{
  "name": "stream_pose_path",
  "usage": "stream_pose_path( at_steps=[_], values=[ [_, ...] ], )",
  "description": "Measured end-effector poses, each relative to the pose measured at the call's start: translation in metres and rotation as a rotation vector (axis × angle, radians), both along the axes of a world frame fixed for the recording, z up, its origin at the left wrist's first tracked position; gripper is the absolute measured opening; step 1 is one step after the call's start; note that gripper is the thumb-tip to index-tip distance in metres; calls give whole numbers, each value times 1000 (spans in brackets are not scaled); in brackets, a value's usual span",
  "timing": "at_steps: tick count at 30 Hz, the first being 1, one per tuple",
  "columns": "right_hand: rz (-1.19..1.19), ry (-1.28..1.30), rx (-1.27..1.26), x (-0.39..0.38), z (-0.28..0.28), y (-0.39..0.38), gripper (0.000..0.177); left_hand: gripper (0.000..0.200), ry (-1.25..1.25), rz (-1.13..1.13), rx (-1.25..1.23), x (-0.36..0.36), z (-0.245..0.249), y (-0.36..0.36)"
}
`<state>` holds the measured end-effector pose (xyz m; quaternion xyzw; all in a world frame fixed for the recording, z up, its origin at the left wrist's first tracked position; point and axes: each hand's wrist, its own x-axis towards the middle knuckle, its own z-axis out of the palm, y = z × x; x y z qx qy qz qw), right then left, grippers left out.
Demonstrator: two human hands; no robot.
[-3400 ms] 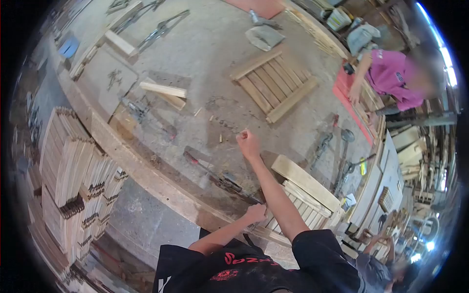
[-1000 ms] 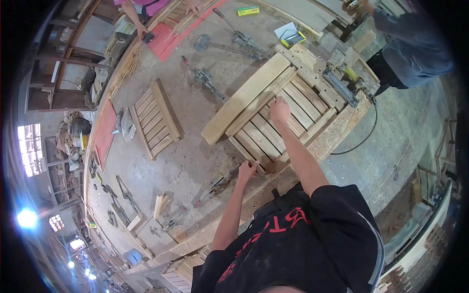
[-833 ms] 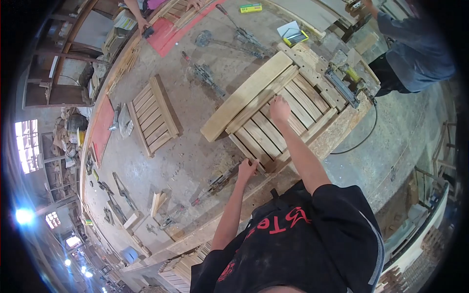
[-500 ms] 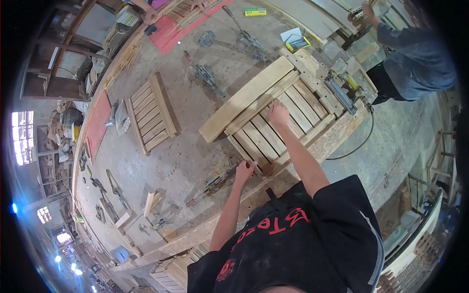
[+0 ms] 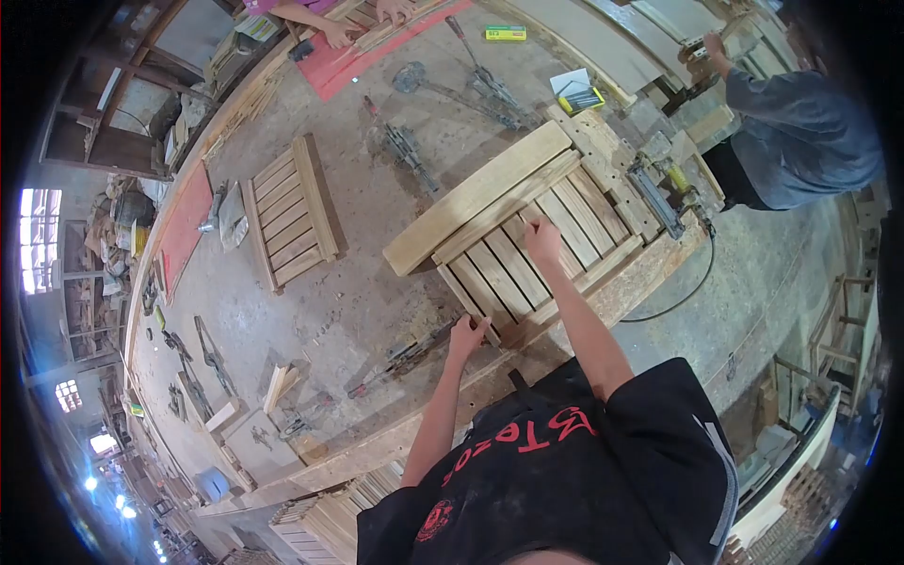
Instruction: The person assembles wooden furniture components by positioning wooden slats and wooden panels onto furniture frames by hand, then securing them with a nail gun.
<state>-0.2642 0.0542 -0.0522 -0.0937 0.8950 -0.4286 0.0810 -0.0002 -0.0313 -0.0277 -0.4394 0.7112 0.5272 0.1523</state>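
Note:
In front of me lies a slatted wooden panel [image 5: 506,270], its parallel slats set between two long rails with narrow gaps. My left hand [image 5: 468,335] is closed around the end slat at the panel's near left corner. Over the middle of the panel, my right hand [image 5: 543,243] has its fingers closed on a slat near the far rail; the fingertips are partly hidden. A thick wooden board [image 5: 480,198] runs along the panel's far side.
A second slatted panel [image 5: 290,215] lies further left. Bar clamps [image 5: 405,146] and a pneumatic tool [image 5: 656,200] with a hose are on the worktable. A co-worker's hands [image 5: 339,33] work at the far red sheet; another person [image 5: 800,127] stands at right.
My right hand has shifted slightly towards me, away from the far rail. My left hand stays at the corner. The co-worker's hand at the top has moved right, and the view has shifted a little.

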Motion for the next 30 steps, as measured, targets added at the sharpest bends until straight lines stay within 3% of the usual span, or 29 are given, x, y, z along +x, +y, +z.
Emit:
stream_pose_path(
  at_steps=[3,6,9,12,16,19,22,25,28,30],
  values=[
    [-33,-72,-138,18,-1,12,15,48,55,20,7,2,1,1],
    [-59,-363,-330,43,13,23,23,49,31,-3,-12,5,-8,1],
    [-35,-550,-569,73,20,33,17,49,80,-75,-193,11,-12,10],
    [-25,-710,-470,88,60,10,16,44,25,10,-141,4,-4,11],
    [260,-670,-382,111,69,-28,12,45,-52,-59,-299,10,23,18],
    [462,-627,-309,127,71,-65,11,43,-65,-23,-247,25,56,11],
    [595,-633,-291,153,74,-109,16,44,11,193,-184,60,83,-17],
    [711,-470,-132,183,60,-151,18,37,15,512,-303,109,88,-56],
    [662,-480,-23,219,31,-202,23,34,52,848,-311,165,103,-105],
    [667,-356,94,253,53,-251,28,31,-73,954,-596,200,68,-130]
  ],
)
